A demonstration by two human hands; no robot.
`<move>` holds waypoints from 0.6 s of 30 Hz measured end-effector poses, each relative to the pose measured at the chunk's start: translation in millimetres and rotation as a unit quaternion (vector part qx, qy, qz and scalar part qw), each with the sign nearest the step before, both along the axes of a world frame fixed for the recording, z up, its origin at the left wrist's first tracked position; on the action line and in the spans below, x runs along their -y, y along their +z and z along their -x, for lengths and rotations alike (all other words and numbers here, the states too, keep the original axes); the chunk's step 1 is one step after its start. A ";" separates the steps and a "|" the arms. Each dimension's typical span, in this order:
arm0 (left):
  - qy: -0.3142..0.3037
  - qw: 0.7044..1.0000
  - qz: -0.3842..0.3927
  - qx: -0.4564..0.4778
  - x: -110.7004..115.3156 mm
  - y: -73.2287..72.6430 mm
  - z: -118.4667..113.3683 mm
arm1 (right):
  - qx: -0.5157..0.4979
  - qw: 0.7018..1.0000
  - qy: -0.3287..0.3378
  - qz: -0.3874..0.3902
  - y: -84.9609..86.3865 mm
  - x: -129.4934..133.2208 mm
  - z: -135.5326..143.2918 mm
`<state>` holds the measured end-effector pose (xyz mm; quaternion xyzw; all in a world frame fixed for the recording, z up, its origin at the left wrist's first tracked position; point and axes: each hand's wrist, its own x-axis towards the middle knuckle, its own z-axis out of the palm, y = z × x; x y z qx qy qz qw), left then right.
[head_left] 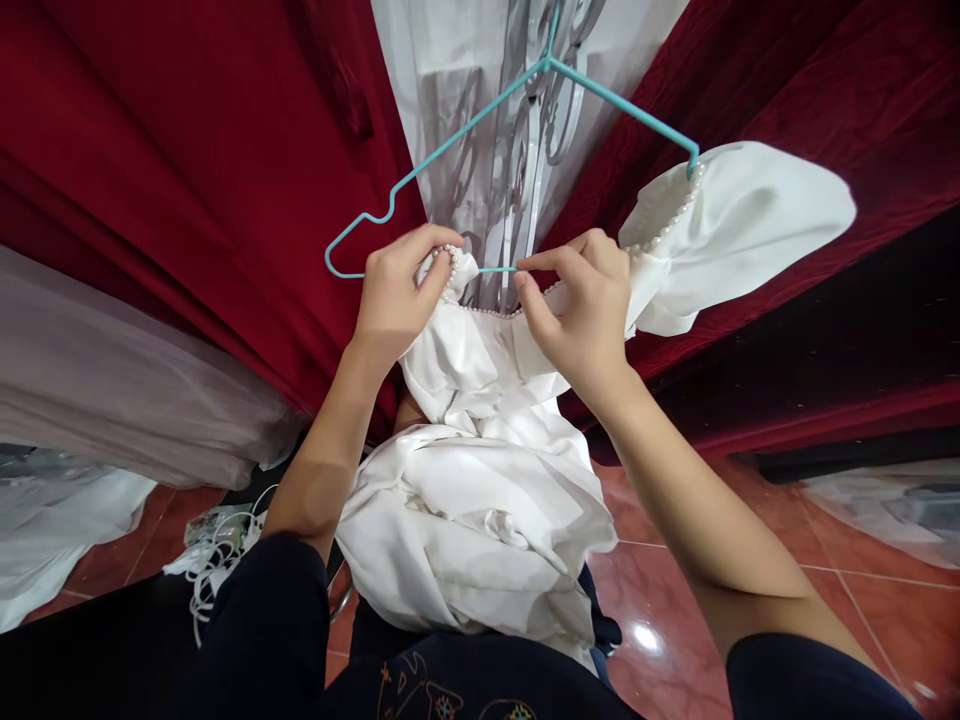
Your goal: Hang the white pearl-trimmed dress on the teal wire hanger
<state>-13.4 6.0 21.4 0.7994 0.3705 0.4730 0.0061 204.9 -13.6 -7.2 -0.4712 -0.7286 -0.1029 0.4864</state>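
A white satin dress point(480, 500) with a pearl-trimmed neckline lies over the lap and rises to a turquoise hanger point(619, 103). Its right puffy sleeve point(757, 220) hangs from the hanger's right end. My left hand point(405, 285) pinches the pearl edge of the dress near the hanger's lower left bar. Fingers of my right hand point(581, 300) are closed on the thin lower bar of the hanger, with the thumb just beneath it. The hanger's left end has no fabric on it.
Red curtains point(225, 150) hang on both sides, with white sheer fabric and a white scrollwork metal frame point(529, 170) between them. White cables point(214, 570) lie at the lower left. Red tiles point(667, 600) cover the floor.
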 end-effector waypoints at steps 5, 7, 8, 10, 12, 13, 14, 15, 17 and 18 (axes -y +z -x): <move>0.018 0.999 -0.001 -0.045 -3.5 -13.9 -2.5 | -0.054 0.992 -0.025 -0.109 7.0 -6.0 -26.8; 0.021 0.998 -0.012 -0.053 -2.0 -15.8 -3.0 | -0.071 0.980 -0.085 -0.166 15.3 -18.3 -45.3; 0.020 0.998 -0.017 -0.052 -1.6 -15.4 -2.7 | -0.076 0.977 -0.103 -0.170 20.3 -25.1 -54.8; 0.017 0.999 -0.018 -0.042 -1.4 -12.8 -1.0 | -0.096 0.979 -0.118 -0.135 31.5 -36.5 -72.5; 0.014 0.999 -0.004 -0.037 -1.3 -9.2 1.6 | -0.127 0.981 -0.112 -0.099 42.1 -41.3 -87.3; 0.012 0.999 0.004 -0.038 -1.2 -7.4 3.0 | -0.145 0.980 -0.105 -0.090 46.5 -41.1 -93.6; 0.010 0.999 0.014 -0.042 -1.1 -5.7 4.4 | -0.162 0.978 -0.097 -0.088 50.1 -39.7 -99.3; 0.009 0.999 0.022 -0.049 -1.0 -4.1 5.7 | -0.178 0.976 -0.088 -0.089 52.8 -37.5 -104.4; 0.008 0.997 0.035 -0.061 -1.1 -1.3 7.7 | -0.204 0.972 -0.076 -0.091 56.0 -32.9 -112.7; 0.010 0.997 0.039 -0.066 -1.2 -0.1 8.3 | -0.212 0.971 -0.072 -0.090 56.9 -31.3 -115.9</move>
